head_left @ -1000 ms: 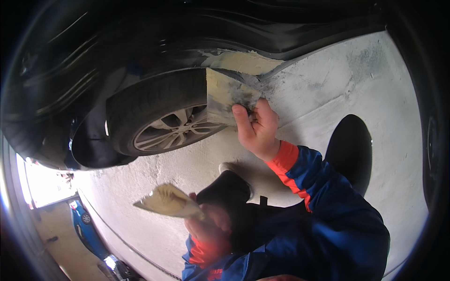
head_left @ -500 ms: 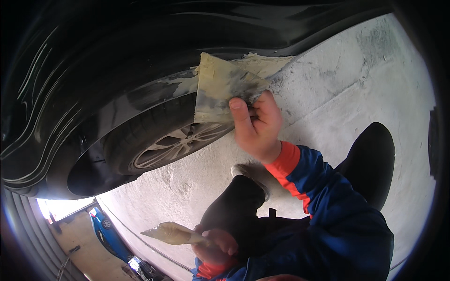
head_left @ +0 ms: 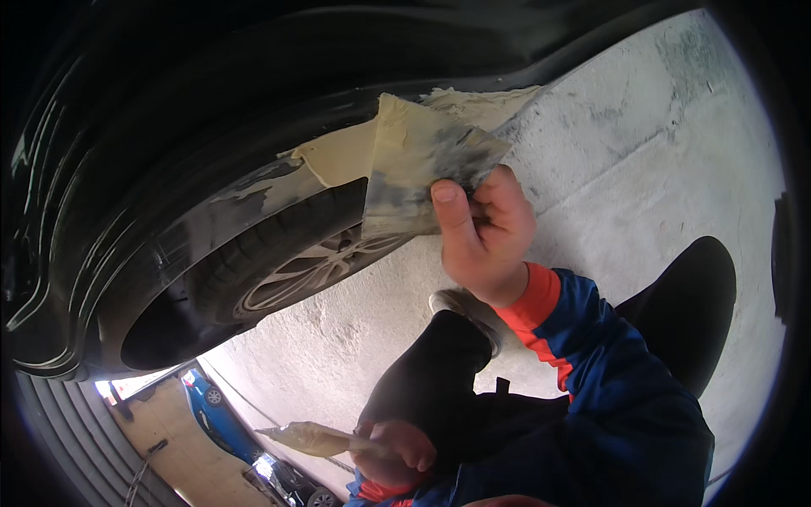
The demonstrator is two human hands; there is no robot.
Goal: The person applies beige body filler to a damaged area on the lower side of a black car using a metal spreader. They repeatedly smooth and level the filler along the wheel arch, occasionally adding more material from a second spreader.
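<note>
My right hand [head_left: 488,232] pinches a flat rectangular body filler spreader [head_left: 418,165], smeared cream and grey, with the thumb on its near face. The spreader's far edge is against the wheel arch of a black car [head_left: 253,76]. A smooth patch of cream body filler [head_left: 342,154] lies on the arch to the left of the spreader, and rougher filler [head_left: 490,105] shows to its right. Low in the view, my left hand [head_left: 393,455] is closed round a putty knife [head_left: 308,438] coated in cream filler, held away from the car.
Below the arch is the car's tire [head_left: 270,232] with a silver spoked rim [head_left: 317,269]. Pale concrete floor [head_left: 625,169] stretches beneath and to the right. My bent knees are under my arms. A blue car [head_left: 215,414] and a dark car [head_left: 287,482] stand at lower left.
My right hand has drawn the spreader slightly right along the arch, and a broad cream layer now shows to its left. My left hand still holds the putty knife low. The view has shifted slightly.
</note>
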